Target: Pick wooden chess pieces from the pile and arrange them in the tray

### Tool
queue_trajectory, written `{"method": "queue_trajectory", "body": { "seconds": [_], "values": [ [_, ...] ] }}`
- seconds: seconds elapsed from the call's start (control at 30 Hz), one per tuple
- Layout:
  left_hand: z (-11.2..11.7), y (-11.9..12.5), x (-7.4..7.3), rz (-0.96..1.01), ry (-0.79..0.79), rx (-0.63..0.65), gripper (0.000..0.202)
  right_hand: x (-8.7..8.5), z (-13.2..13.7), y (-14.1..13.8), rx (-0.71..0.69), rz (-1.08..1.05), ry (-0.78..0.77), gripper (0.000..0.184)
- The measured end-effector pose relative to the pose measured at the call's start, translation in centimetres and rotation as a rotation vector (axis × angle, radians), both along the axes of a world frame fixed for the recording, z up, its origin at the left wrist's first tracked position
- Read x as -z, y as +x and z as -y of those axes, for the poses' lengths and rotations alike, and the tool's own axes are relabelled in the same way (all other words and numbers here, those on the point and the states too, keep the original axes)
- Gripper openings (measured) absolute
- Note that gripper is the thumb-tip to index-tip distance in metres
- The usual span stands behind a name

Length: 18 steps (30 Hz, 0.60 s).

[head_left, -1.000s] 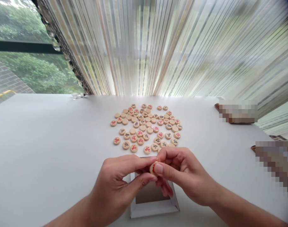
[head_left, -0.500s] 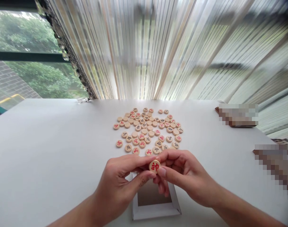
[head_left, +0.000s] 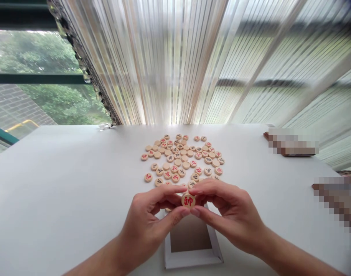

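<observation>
A round wooden Chinese chess piece [head_left: 188,200] with a red character faces me, pinched between both hands. My left hand [head_left: 152,218] grips its left side with thumb and forefinger. From the right, my right hand [head_left: 227,214] closes on the same piece, thumb below and forefinger above. Beneath the hands lies an open white box [head_left: 194,261] with a brown inside; its far part is hidden by my hands. Just beyond, many chess pieces [head_left: 174,168] lie spread on the white table [head_left: 77,199], some showing red or black characters, others blank side up.
Two brown objects, partly pixelated, lie at the right: one farther back [head_left: 293,147], one nearer [head_left: 336,201]. A string curtain [head_left: 169,61] hangs behind the table's far edge. At the far left is a window [head_left: 45,99] with trees outside.
My right hand has shifted its fingers, its thumb now under the piece and its lower fingers drawn up behind. The view has tilted slightly, and the piece stays between my hands.
</observation>
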<state>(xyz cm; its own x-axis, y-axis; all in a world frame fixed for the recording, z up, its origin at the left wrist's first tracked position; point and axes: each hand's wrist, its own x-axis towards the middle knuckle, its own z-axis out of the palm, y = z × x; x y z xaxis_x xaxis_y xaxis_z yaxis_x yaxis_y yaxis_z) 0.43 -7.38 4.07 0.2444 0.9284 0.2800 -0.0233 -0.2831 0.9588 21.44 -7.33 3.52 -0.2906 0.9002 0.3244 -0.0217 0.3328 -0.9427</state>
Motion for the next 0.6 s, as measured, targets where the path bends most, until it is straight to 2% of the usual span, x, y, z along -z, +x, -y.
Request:
{"method": "queue_trajectory", "body": {
  "seconds": [0.2,0.6],
  "values": [
    [0.05,0.02,-0.09,0.076,-0.039,0.026,0.03,0.06,-0.02,0.16,0.008,0.041,0.033,0.021],
    [0.06,-0.2,0.14,0.054,-0.037,0.069,0.021,0.43,-0.1,0.34,0.012,0.077,0.096,0.027]
  ]
}}
